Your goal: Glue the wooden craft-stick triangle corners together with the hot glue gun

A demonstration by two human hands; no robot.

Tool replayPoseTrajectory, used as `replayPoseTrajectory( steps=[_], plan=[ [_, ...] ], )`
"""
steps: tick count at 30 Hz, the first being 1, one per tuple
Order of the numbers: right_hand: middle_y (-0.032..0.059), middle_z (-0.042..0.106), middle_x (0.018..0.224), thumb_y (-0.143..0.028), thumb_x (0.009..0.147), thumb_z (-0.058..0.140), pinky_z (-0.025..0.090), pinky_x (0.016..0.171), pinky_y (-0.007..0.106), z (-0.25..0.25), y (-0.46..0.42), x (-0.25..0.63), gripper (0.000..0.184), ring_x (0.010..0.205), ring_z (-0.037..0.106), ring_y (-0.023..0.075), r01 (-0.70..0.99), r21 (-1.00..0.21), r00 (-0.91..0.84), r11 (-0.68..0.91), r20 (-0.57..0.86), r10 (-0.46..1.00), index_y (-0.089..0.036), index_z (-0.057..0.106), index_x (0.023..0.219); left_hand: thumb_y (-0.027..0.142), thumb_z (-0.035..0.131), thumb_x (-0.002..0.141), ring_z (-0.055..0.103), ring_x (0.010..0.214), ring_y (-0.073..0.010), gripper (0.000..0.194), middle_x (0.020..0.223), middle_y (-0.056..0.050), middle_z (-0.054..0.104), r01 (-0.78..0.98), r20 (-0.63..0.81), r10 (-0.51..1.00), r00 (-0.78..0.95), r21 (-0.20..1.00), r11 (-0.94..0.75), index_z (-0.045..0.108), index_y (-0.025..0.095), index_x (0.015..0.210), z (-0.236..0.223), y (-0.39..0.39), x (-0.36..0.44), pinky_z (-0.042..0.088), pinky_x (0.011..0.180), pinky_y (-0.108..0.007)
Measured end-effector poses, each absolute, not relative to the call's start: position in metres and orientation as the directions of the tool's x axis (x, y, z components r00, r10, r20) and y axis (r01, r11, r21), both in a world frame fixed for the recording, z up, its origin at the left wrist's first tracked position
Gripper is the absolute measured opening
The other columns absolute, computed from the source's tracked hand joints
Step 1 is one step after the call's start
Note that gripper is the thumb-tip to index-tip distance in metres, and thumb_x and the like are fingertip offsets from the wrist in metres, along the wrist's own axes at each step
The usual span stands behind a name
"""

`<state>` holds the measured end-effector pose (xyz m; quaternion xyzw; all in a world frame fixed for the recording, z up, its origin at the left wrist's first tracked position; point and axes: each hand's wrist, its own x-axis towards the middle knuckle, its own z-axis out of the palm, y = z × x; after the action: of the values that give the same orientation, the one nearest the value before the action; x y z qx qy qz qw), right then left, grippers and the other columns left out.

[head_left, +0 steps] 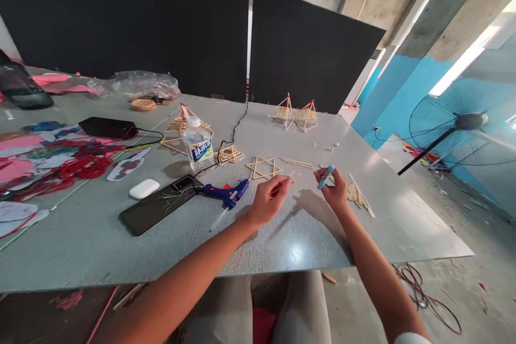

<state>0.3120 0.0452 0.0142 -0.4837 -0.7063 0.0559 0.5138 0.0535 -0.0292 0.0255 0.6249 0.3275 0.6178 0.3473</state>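
Observation:
My left hand (271, 198) is closed in a pinch on a thin wooden stick with a red mark, its tip pointing right. My right hand (334, 187) is closed around a small light-blue tool (325, 176) that sticks up from the fingers. Both hands hover just above the grey table (282, 247). A flat star made of sticks (264, 167) lies just beyond my left hand. A blue glue gun (228, 192) rests to the left of it. A heap of loose sticks (358, 196) lies right of my right hand.
A glue bottle (198, 143), a black phone (161, 205), a white earbud case (144, 188) and stick pyramids (293, 115) stand on the table. Red and pink craft scraps (60, 161) cover the left. A floor fan (463, 123) stands at right, cables on the floor.

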Motion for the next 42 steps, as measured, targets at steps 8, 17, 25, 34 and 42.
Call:
replayPoseTrajectory(
  steps=[8, 17, 25, 34, 42],
  plan=[
    [0.0032, 0.071, 0.091, -0.036, 0.093, 0.079, 0.053, 0.08, 0.033, 0.01, 0.044, 0.348, 0.014, 0.085, 0.067, 0.0197, 0.742, -0.314, -0.037, 0.593, 0.863, 0.503, -0.024, 0.073, 0.096, 0.023, 0.071, 0.105, 0.056, 0.056, -0.0088, 0.012, 0.07, 0.005, 0.073, 0.178, 0.87, 0.481, 0.111, 0.459, -0.871, 0.082, 0.026, 0.107, 0.037, -0.03, 0.035, 0.048, 0.061, -0.024],
    [0.0032, 0.071, 0.093, -0.028, 0.099, 0.07, 0.056, 0.076, 0.033, 0.01, 0.042, 0.336, 0.005, 0.084, 0.069, 0.019, 0.701, -0.122, -0.232, 0.703, 0.893, 0.387, -0.024, 0.069, 0.102, 0.02, 0.067, 0.11, 0.066, 0.061, -0.0106, 0.018, 0.076, 0.005, 0.077, 0.37, 0.933, 0.309, 0.183, 0.226, -0.901, 0.078, 0.03, 0.119, 0.036, -0.033, 0.035, 0.051, 0.061, -0.024],
    [0.0027, 0.071, 0.084, -0.051, 0.101, 0.078, 0.054, 0.075, 0.035, 0.011, 0.041, 0.332, 0.031, 0.079, 0.066, 0.0188, 0.721, -0.199, -0.18, 0.663, 0.871, 0.457, -0.024, 0.07, 0.088, 0.025, 0.066, 0.111, 0.065, 0.059, -0.011, 0.016, 0.071, 0.006, 0.073, 0.381, 0.927, 0.319, 0.195, 0.229, -0.896, 0.08, 0.031, 0.115, 0.035, -0.031, 0.035, 0.05, 0.059, -0.024],
    [0.0011, 0.073, 0.082, -0.045, 0.1, 0.083, 0.052, 0.071, 0.032, 0.01, 0.044, 0.332, 0.026, 0.074, 0.066, 0.0161, 0.696, -0.164, -0.186, 0.699, 0.899, 0.396, -0.023, 0.074, 0.089, 0.018, 0.068, 0.109, 0.065, 0.059, -0.0099, 0.015, 0.073, 0.005, 0.074, 0.379, 0.947, 0.256, 0.196, 0.168, -0.91, 0.078, 0.028, 0.114, 0.036, -0.03, 0.036, 0.048, 0.058, -0.022],
    [0.0001, 0.071, 0.081, -0.034, 0.097, 0.085, 0.048, 0.068, 0.03, 0.009, 0.043, 0.332, 0.017, 0.073, 0.063, 0.0154, 0.641, -0.197, -0.195, 0.742, 0.893, 0.406, -0.023, 0.075, 0.088, 0.012, 0.071, 0.105, 0.064, 0.059, -0.0103, 0.016, 0.073, 0.004, 0.072, 0.368, 0.944, 0.243, 0.222, 0.149, -0.918, 0.078, 0.023, 0.116, 0.035, -0.029, 0.034, 0.048, 0.059, -0.024]
  ],
)
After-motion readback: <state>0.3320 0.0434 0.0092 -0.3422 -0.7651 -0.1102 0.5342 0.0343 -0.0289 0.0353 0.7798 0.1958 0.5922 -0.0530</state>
